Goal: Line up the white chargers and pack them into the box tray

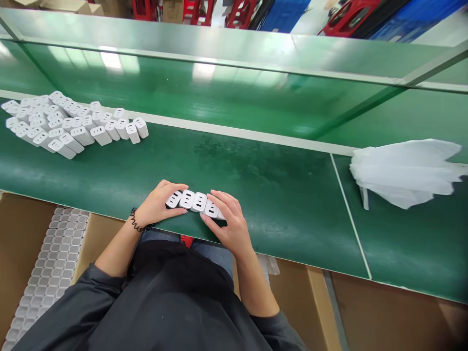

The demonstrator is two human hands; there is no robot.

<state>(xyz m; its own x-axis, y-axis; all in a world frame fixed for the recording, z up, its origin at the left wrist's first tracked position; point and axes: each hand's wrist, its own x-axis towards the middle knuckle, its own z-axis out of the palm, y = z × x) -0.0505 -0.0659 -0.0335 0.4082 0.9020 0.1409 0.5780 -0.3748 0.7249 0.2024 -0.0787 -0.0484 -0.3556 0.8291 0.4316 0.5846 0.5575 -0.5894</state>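
Observation:
Several white USB chargers (199, 202) stand side by side in a short row near the front edge of the green work surface, their port faces up. My left hand (160, 204), with a black coiled band on its wrist, grips the left end of the row between thumb and fingers. At the right end, my right hand (229, 220) is closed around the last chargers and partly covers them. A large group of the same white chargers (78, 126) stands at the far left of the surface, apart from both hands.
On the right lies a crumpled white plastic bag (405, 170). A low green barrier (234, 97) runs along the back. Below the front edge are cardboard boxes (98, 239), the left one with rows of white pieces (47, 273). Red stools (347, 19) stand beyond the barrier.

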